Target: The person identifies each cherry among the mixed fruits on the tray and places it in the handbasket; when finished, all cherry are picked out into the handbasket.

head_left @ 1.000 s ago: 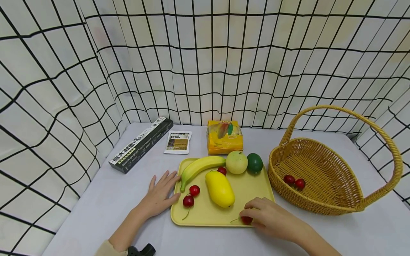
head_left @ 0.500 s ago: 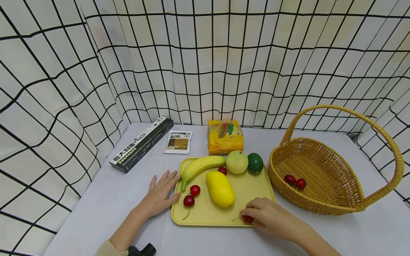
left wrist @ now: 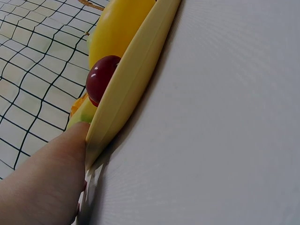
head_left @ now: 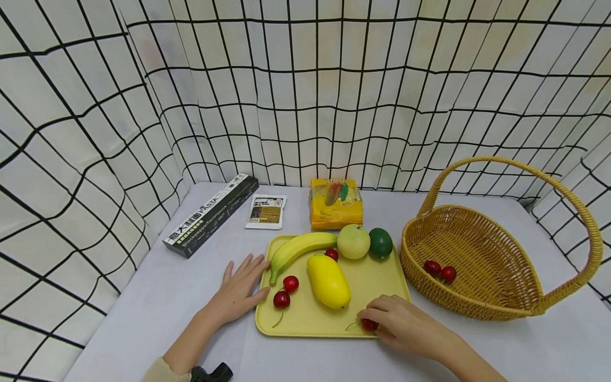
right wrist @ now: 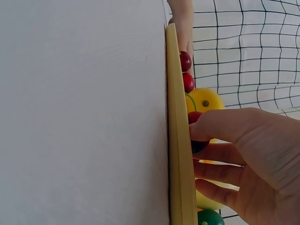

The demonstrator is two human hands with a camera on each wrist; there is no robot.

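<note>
A yellow tray lies on the white-covered table. My left hand rests at its left edge with fingers spread, thumb and fingertips touching the rim. At the tray's front right corner my right hand pinches a dark red cherry between thumb and fingers; its green stem sticks out. Two cherries lie near the tray's left side. Around them are a banana, a yellow mango-like fruit, a round pale green fruit and a dark green fruit. Another cherry is partly hidden behind the yellow fruit.
A wicker basket with a tall handle stands right of the tray, with two cherries inside. Behind the tray lie a black pasta box, a small sachet and a yellow packet. Black netting over white cloth encloses the table.
</note>
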